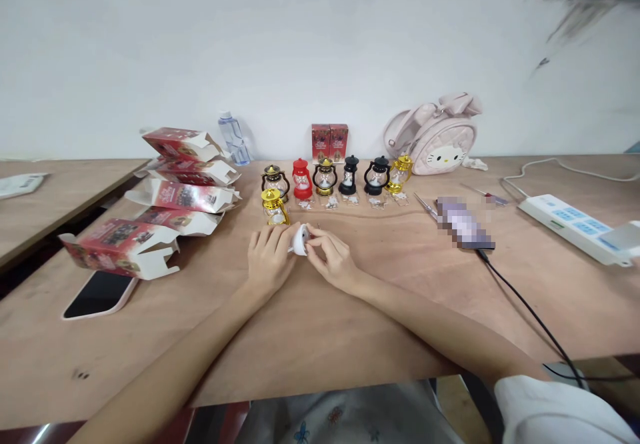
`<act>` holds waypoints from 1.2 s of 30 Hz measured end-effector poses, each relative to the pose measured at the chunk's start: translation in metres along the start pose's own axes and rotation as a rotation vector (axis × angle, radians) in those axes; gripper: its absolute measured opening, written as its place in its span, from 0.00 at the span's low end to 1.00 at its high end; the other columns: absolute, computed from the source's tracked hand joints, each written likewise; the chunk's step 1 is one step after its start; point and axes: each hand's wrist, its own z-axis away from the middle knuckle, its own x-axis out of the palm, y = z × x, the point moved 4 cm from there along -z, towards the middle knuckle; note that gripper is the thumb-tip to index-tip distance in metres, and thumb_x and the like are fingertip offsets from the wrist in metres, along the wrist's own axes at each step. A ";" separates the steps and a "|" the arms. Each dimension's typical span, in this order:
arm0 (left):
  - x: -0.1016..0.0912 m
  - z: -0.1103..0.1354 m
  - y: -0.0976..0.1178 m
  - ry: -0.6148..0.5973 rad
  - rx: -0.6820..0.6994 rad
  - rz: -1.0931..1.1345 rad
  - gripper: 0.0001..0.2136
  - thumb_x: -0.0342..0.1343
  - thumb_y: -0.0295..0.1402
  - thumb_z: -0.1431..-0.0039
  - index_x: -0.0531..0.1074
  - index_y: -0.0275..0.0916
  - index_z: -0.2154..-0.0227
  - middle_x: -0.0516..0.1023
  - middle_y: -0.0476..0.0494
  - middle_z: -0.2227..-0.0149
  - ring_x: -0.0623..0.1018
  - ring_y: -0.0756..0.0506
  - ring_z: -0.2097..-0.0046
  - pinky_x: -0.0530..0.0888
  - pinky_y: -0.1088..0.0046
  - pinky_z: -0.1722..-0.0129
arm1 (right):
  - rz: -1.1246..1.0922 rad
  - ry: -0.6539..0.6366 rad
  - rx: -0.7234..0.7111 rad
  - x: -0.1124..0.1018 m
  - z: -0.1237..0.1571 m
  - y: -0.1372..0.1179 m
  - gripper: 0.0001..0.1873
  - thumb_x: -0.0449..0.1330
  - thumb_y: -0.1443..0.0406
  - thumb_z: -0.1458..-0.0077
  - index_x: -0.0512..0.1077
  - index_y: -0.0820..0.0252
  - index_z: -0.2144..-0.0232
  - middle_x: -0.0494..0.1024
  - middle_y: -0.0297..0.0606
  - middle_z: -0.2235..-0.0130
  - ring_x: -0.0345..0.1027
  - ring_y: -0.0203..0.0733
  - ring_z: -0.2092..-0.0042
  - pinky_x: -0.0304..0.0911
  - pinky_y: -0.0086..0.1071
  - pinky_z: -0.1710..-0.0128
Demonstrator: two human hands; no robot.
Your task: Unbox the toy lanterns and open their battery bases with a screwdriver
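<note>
Gripping white round cap, partly finger-hidden, between curled left hand and pinched right hand, mid-table. Can't see inside opened red cartons at left; can barely make out white contents of mini lanterns behind.

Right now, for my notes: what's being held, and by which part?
White rounded piece: left hand holds its left side, right hand its right edge.

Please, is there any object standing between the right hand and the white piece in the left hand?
Nothing visible: the right hand has its fingertips right at the white piece, and the left hand holds its other side.
</note>
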 end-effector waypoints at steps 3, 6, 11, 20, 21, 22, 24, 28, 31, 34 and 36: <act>0.001 0.000 -0.001 -0.005 -0.003 0.004 0.11 0.50 0.33 0.40 0.68 0.34 0.57 0.77 0.41 0.65 0.71 0.43 0.64 0.60 0.68 0.68 | 0.008 -0.002 0.004 0.000 0.000 0.001 0.05 0.50 0.69 0.40 0.66 0.60 0.67 0.75 0.51 0.55 0.71 0.42 0.52 0.69 0.36 0.55; 0.001 0.001 -0.001 -0.007 -0.006 0.014 0.11 0.49 0.33 0.40 0.68 0.34 0.57 0.77 0.40 0.65 0.71 0.42 0.64 0.60 0.68 0.69 | 0.011 -0.015 0.017 0.001 0.001 0.002 0.06 0.50 0.68 0.40 0.66 0.59 0.67 0.75 0.50 0.54 0.71 0.42 0.52 0.69 0.36 0.55; 0.003 0.001 -0.001 -0.018 -0.010 0.032 0.13 0.49 0.35 0.39 0.68 0.34 0.56 0.77 0.40 0.64 0.71 0.42 0.63 0.60 0.68 0.69 | -0.001 -0.006 0.024 0.002 0.002 0.003 0.05 0.50 0.68 0.40 0.65 0.59 0.66 0.75 0.49 0.54 0.71 0.41 0.53 0.69 0.36 0.55; 0.005 0.001 -0.005 -0.050 -0.032 -0.011 0.14 0.46 0.38 0.38 0.69 0.34 0.56 0.76 0.40 0.69 0.72 0.42 0.65 0.59 0.68 0.69 | -0.082 0.021 0.130 0.002 0.001 0.010 0.06 0.49 0.65 0.39 0.65 0.57 0.66 0.77 0.41 0.61 0.73 0.39 0.59 0.68 0.33 0.59; 0.004 0.000 -0.004 -0.043 -0.030 -0.010 0.14 0.46 0.38 0.37 0.69 0.34 0.56 0.76 0.40 0.69 0.72 0.42 0.65 0.59 0.68 0.70 | -0.081 0.028 0.124 0.001 0.001 0.010 0.05 0.50 0.65 0.39 0.65 0.57 0.66 0.77 0.41 0.61 0.72 0.39 0.58 0.68 0.34 0.59; 0.004 0.000 -0.004 -0.038 -0.026 -0.008 0.14 0.46 0.38 0.38 0.69 0.34 0.56 0.76 0.40 0.69 0.72 0.42 0.65 0.59 0.68 0.70 | -0.082 0.037 0.117 0.000 0.000 0.009 0.05 0.50 0.66 0.39 0.65 0.57 0.66 0.77 0.41 0.61 0.72 0.39 0.58 0.68 0.34 0.59; 0.004 0.000 -0.005 -0.037 -0.020 0.000 0.13 0.47 0.37 0.38 0.68 0.34 0.56 0.76 0.40 0.67 0.71 0.42 0.65 0.60 0.68 0.69 | -0.082 0.052 0.117 -0.002 -0.001 0.009 0.04 0.51 0.67 0.40 0.65 0.57 0.66 0.77 0.41 0.61 0.71 0.40 0.58 0.67 0.35 0.59; 0.007 0.001 -0.012 -0.049 -0.046 -0.034 0.13 0.47 0.37 0.39 0.68 0.35 0.56 0.77 0.40 0.67 0.71 0.42 0.65 0.60 0.68 0.69 | -0.039 0.060 0.187 -0.003 -0.003 0.019 0.04 0.51 0.67 0.41 0.66 0.57 0.67 0.76 0.39 0.62 0.69 0.41 0.60 0.64 0.38 0.59; 0.008 0.002 -0.020 -0.042 -0.068 -0.079 0.14 0.47 0.38 0.39 0.69 0.35 0.57 0.76 0.40 0.69 0.72 0.42 0.66 0.60 0.68 0.70 | 0.064 -0.002 0.206 0.000 -0.003 0.030 0.05 0.52 0.68 0.42 0.66 0.58 0.69 0.76 0.38 0.64 0.67 0.42 0.61 0.62 0.37 0.60; 0.008 0.002 -0.022 -0.025 -0.074 -0.084 0.14 0.48 0.40 0.39 0.69 0.35 0.58 0.75 0.40 0.69 0.72 0.42 0.66 0.61 0.69 0.70 | 0.225 -0.148 0.163 0.011 -0.002 0.037 0.05 0.55 0.69 0.44 0.67 0.58 0.71 0.76 0.38 0.68 0.64 0.45 0.62 0.59 0.37 0.63; 0.008 0.002 -0.021 -0.027 -0.072 -0.065 0.15 0.48 0.40 0.39 0.69 0.35 0.57 0.76 0.40 0.68 0.72 0.42 0.66 0.61 0.68 0.69 | 0.316 -0.245 0.124 0.018 -0.001 0.039 0.05 0.56 0.70 0.45 0.68 0.59 0.73 0.75 0.40 0.70 0.62 0.46 0.61 0.57 0.38 0.64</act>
